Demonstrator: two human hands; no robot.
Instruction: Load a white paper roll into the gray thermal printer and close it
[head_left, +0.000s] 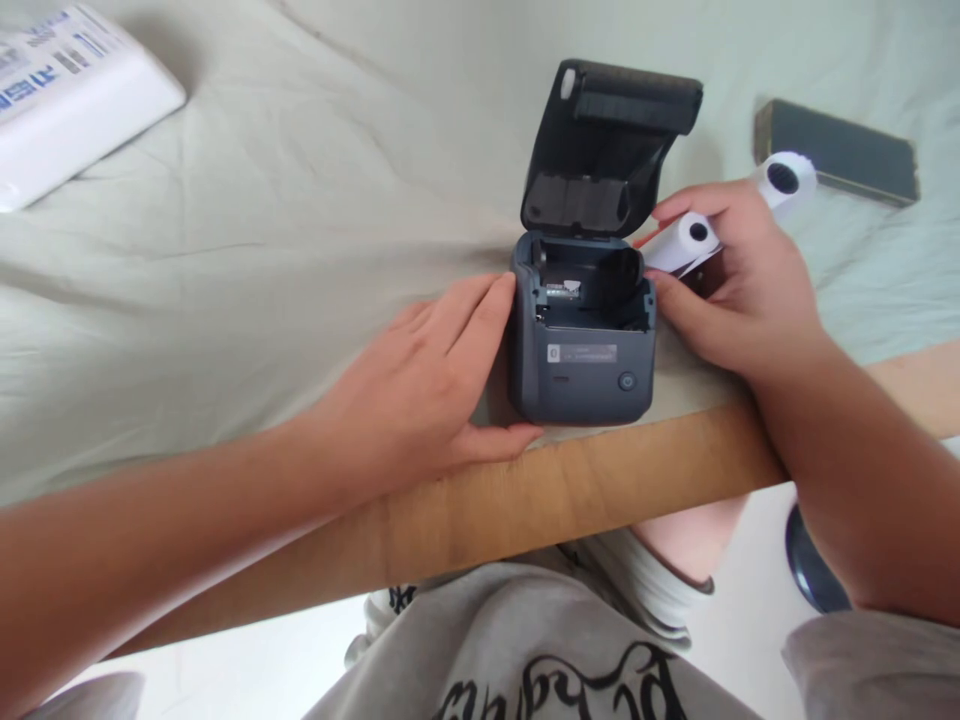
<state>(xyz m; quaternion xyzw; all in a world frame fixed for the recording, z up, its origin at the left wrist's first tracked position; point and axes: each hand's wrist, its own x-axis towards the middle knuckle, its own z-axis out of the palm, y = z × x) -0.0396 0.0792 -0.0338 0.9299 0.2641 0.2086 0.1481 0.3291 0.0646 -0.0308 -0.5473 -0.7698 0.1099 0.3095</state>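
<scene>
A dark blue-grey portable label printer (585, 385) stands at the table's edge with its black lid (592, 150) raised and its paper bay showing. My left hand (442, 375) grips its left side, fingers stretched along the wall and thumb at the front lower corner. At the printer's right side, my right hand (750, 270) curls around a small white paper roll (679, 245). The thumb tip is by the printer's rim, and the index finger reaches behind the roll toward the lid's hinge. Part of the roll and some fingers are hidden.
Behind my right hand lies another white paper roll (795, 185), beside a dark flat box (847, 150). A white package with blue print (90, 110) is at the upper left. Pale wrinkled cloth (300, 200) covers the table up to its wooden edge (540, 495).
</scene>
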